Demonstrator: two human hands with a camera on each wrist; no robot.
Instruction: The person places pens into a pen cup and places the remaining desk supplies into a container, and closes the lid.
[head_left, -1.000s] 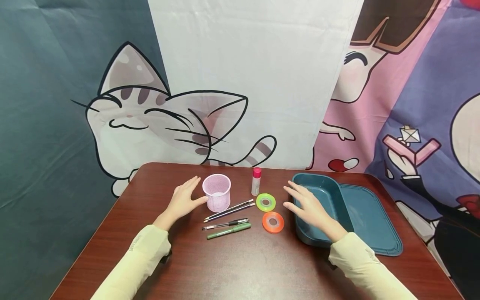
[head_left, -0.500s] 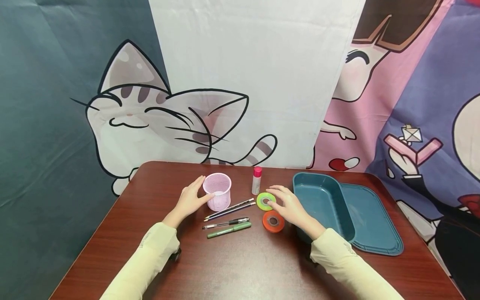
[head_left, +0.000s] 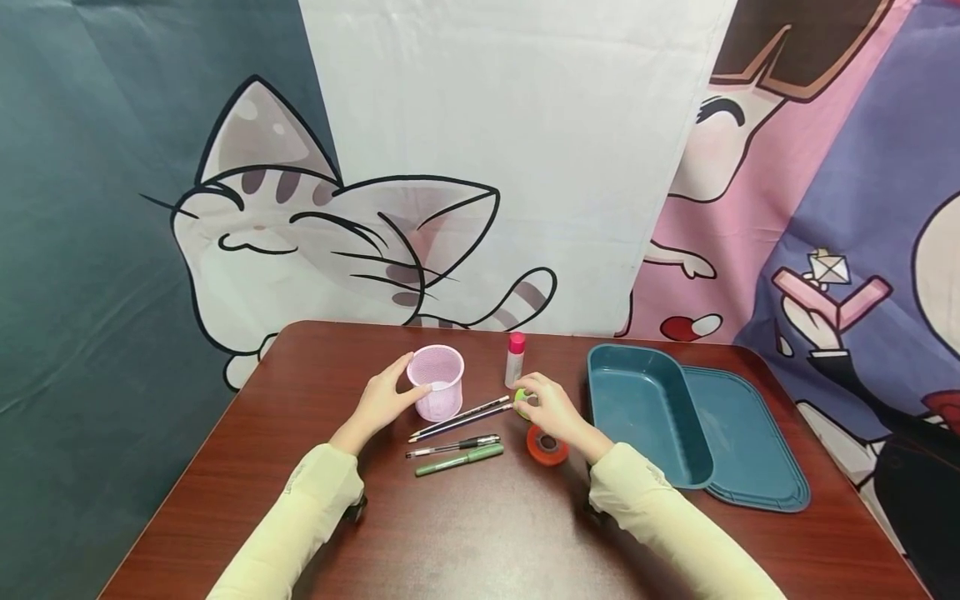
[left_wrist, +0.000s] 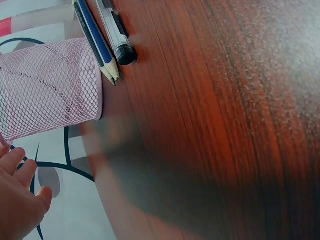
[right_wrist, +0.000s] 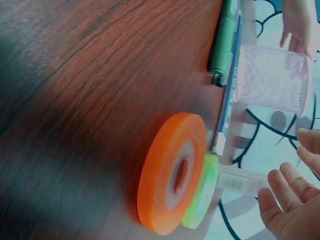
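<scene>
In the head view, my left hand [head_left: 381, 402] is at the left side of a pink mesh pen cup [head_left: 441, 402], thumb across its front and fingers by the rim, appearing to grip it. The cup stands upright. My right hand [head_left: 553, 410] hovers over a green tape roll [right_wrist: 206, 189], partly covering it, fingers extended and slightly bent, holding nothing. Just beyond its fingertips stands a glue stick [head_left: 513, 368] with a red cap. An orange tape roll [head_left: 537, 452] lies nearer, below the right wrist. In the right wrist view, the fingers are beside the glue stick without a visible grip.
Two pencils [head_left: 453, 422], a black-capped pen [head_left: 453, 447] and a green marker [head_left: 459, 460] lie between the hands. To the right is a teal box [head_left: 648, 408], with its teal lid [head_left: 753, 442] flat beside it. A printed cloth [head_left: 510, 108] hangs behind the table.
My right hand has moved left from over the teal box to above the green tape roll, near the glue stick. My left hand has shifted slightly right, bringing its thumb onto the cup.
</scene>
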